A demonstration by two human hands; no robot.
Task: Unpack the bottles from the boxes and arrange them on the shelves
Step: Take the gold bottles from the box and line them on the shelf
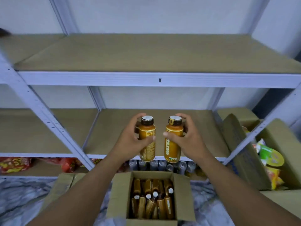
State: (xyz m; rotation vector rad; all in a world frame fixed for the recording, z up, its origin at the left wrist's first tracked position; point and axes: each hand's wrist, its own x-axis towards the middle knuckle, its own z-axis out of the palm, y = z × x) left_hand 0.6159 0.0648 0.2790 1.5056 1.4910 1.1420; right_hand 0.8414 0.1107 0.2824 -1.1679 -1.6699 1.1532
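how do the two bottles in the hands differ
The left bottle shows small print to the camera; the right bottle shows big lettering. The left bottle's cap band is plain dark; the right bottle's carries a gold mark. Both are amber, upright, gripped by the left hand and right hand.

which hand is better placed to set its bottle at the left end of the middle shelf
Left, probably. The left hand grips the left bottle on the side nearer that end of the middle shelf, with bare board beside it. The right hand, gripping the right bottle, would have to cross over.
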